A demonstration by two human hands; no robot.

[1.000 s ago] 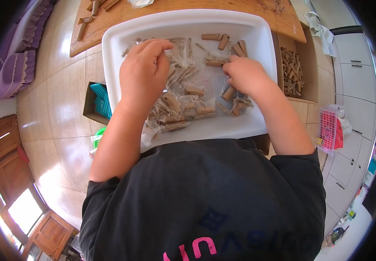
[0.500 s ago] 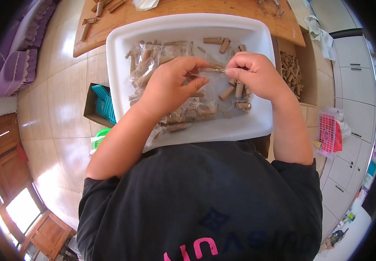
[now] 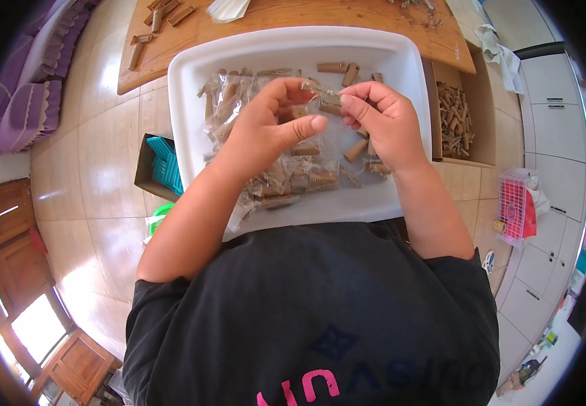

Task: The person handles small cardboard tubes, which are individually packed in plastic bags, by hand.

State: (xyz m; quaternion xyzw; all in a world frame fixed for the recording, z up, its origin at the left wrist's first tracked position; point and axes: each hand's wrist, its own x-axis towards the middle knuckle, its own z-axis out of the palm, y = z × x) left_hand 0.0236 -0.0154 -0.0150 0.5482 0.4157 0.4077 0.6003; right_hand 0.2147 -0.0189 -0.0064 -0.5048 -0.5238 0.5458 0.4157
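Above the white plastic tub [image 3: 181, 135], my right hand [image 3: 387, 125] pinches a small twisted brown cord bundle [image 3: 321, 93] between thumb and fingers. My left hand [image 3: 269, 125] is beside it, thumb stretched away from the curved fingers. The left fingertips are close to the bundle's far end; whether they touch it I cannot tell. Clear plastic bags [image 3: 228, 101] packed with brown tubular pieces fill the tub's left half. Loose brown tubes [image 3: 355, 150] lie at its right, partly hidden under my right hand.
A wooden table [image 3: 272, 15] stands behind the tub, with several brown pieces [image 3: 157, 19] on it. To the right, a cardboard box [image 3: 484, 128] holds many brown tubes. On the left is a box with turquoise plastic baskets [image 3: 165, 166]. A pink wire basket [image 3: 511, 206] stands farther right.
My hands have lifted the cord bundle slightly away from me, and it now tilts. My left thumb and fingers have spread wider apart.
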